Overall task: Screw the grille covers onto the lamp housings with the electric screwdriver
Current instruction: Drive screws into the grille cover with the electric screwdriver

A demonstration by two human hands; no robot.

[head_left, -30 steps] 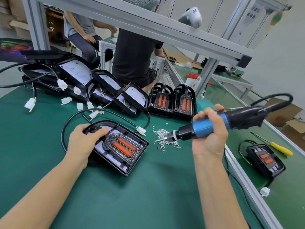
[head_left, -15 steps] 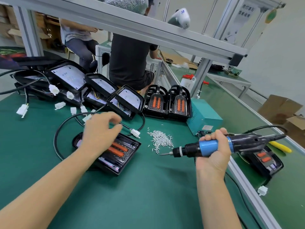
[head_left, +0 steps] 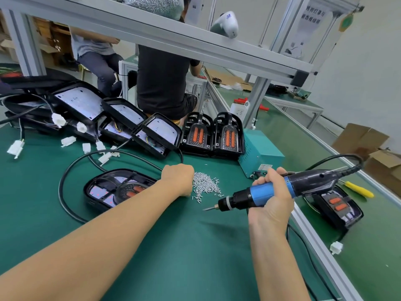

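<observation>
Left hand (head_left: pixel 178 181): reaches across to the near-left edge of the screw pile (head_left: pixel 206 186); knuckles face the camera and the fingers curl under, so whether the grip has a screw in it cannot be told
Right hand (head_left: pixel 271 199): grip closed fully round the blue barrel of the electric screwdriver (head_left: pixel 275 192); the tool is held nearly level above the surface (head_left: pixel 173 257), its bit pointing left, just right of the screws and not touching them
Lamp housing in work (head_left: pixel 117 187): lies flat just left of the left forearm, which crosses its right end; a grille cover (head_left: pixel 132 189) with two orange strips sits inside its black rim — a black cable (head_left: pixel 65 192) loops round it
Open housings (head_left: pixel 121 120): a row leans along the far-left edge, white panels showing, white connectors (head_left: pixel 68 141) scattered before them
Spare grilles (head_left: pixel 211 134): two stand upright side by side at the far edge, touching a teal box (head_left: pixel 258 157) on their right
Right edge: an aluminium rail (head_left: pixel 321 242) bounds the green mat; beyond it lie a lamp (head_left: pixel 337 205) with its grille in place and a yellow-handled screwdriver (head_left: pixel 358 189)
Open room: bare green mat stretches from the pile toward the camera, between and under both forearms
Overhead: a frame beam (head_left: pixel 152 33) crosses above the far edge — two people sit behind it
</observation>
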